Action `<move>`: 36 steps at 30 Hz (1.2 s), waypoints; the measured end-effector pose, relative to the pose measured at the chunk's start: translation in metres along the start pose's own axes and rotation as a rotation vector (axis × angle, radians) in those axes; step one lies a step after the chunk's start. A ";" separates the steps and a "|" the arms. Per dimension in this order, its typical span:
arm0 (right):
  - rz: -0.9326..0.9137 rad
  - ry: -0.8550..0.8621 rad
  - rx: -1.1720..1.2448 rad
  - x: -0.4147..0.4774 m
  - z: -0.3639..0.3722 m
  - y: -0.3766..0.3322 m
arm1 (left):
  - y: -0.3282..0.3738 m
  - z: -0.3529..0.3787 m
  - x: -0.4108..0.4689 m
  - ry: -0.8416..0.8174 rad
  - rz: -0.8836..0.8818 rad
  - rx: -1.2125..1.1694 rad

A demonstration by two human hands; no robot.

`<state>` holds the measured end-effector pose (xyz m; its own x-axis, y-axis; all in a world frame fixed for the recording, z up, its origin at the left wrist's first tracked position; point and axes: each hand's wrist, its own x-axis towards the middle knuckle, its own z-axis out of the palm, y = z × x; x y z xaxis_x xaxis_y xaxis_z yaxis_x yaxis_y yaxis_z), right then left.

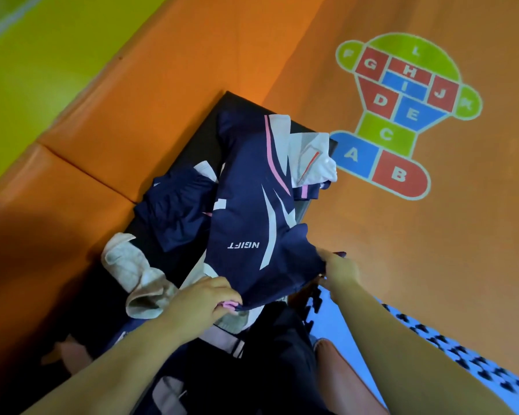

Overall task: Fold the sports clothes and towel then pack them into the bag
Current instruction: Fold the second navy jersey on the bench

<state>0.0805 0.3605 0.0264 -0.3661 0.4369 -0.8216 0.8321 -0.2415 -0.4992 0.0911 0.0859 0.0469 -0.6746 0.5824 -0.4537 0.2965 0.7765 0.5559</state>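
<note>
Orange floor [387,265], navy jersey [252,205] pinched between left grip [198,298], right grip [339,271]

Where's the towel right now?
Head view, lower left: the towel lies crumpled on the black surface, at its edge, just left of the left hand gripping the jersey.

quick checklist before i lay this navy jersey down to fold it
1. Grip on the navy jersey: ok, left hand and right hand each hold its near edge.
2. Jersey flat: not ok, it is creased and lies over the navy shorts and the white garment.
3. Folding room on the black surface: not ok, clothes cover most of it.
4. Towel folded: not ok, crumpled.
5. Bag open and near: cannot tell, no bag plainly in view.
</note>
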 end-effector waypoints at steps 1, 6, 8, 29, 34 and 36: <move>-0.070 0.023 -0.128 0.001 0.003 -0.001 | 0.002 -0.001 0.000 -0.014 -0.003 -0.004; -0.919 -0.056 -0.884 -0.007 0.032 -0.003 | 0.001 0.005 0.006 -0.076 0.005 -0.025; -1.263 -0.283 -1.121 -0.007 0.043 0.003 | 0.000 0.010 0.007 -0.105 0.012 0.038; -1.056 -0.500 -1.247 -0.044 0.046 0.044 | -0.003 -0.015 0.000 0.041 0.077 -0.240; -1.090 -0.351 -1.116 -0.054 0.047 0.018 | 0.010 -0.031 0.002 0.194 0.123 -0.210; -1.076 -0.357 -1.119 -0.064 0.043 -0.004 | 0.014 -0.039 0.004 0.269 0.108 -0.154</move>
<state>0.0826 0.2959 0.0688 -0.9000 -0.2796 -0.3344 -0.0538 0.8326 -0.5513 0.0663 0.0902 0.0799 -0.8051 0.5591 -0.1979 0.2842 0.6565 0.6988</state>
